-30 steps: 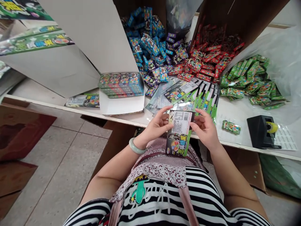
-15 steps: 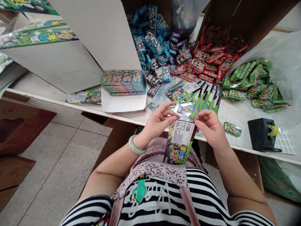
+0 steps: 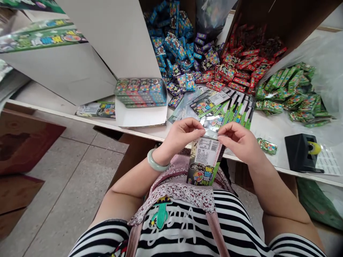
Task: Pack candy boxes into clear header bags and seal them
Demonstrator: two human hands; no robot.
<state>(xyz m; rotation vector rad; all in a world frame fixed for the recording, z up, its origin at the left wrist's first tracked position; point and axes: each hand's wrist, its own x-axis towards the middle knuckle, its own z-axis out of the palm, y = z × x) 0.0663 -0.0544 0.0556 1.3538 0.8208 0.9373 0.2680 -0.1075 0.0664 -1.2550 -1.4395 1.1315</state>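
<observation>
A black-and-green printed candy packet [image 3: 204, 160] with a clear top flap hangs in front of my apron, label side up. My left hand [image 3: 186, 137] pinches the left part of the clear flap between thumb and fingers. On the flap's right part, my right hand [image 3: 237, 139] pinches in the same way. Just beyond my fingers, a fan of similar flat packets [image 3: 227, 107] lies on the white table. Whether anything is inside the held packet, I cannot tell.
Behind lie heaps of blue candy boxes [image 3: 174, 46], red candy boxes [image 3: 241, 67] and green candy boxes [image 3: 297, 92]. A black tape dispenser [image 3: 300, 151] stands right, near a single green box [image 3: 267, 146]. Stacked boxes [image 3: 142, 92] sit in an open white carton [image 3: 142, 117] at left.
Both hands have closed in along the clear flap, and the fingers now press it more flatly. The packet hangs in nearly the same place; the view has shifted slightly.
</observation>
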